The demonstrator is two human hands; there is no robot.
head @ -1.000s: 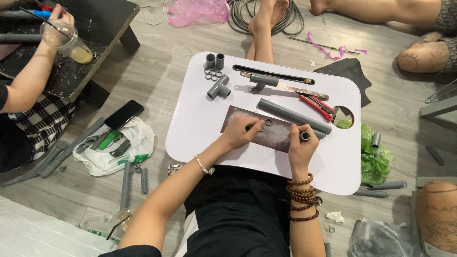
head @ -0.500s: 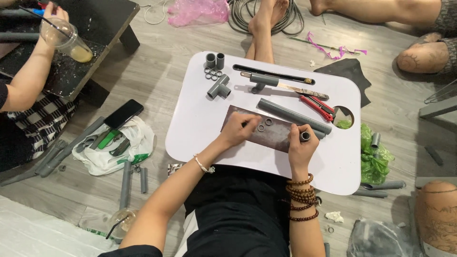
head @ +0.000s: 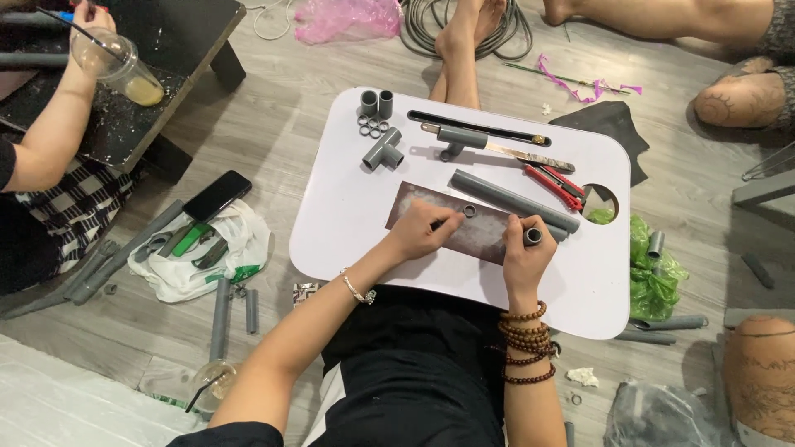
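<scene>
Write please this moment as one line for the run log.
left hand: on brown sheet | right hand: grips short grey pipe piece | small ring: on sheet | surface: white lap table

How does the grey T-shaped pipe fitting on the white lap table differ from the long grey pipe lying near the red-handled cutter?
The T-shaped fitting is short and branched into three openings; the long pipe is one straight tube. The fitting lies apart from both hands, near the small rings; the pipe runs diagonally along the top edge of the brown sheet, ending close to the right hand. Both are grey plastic, lying flat on the white table.
</scene>
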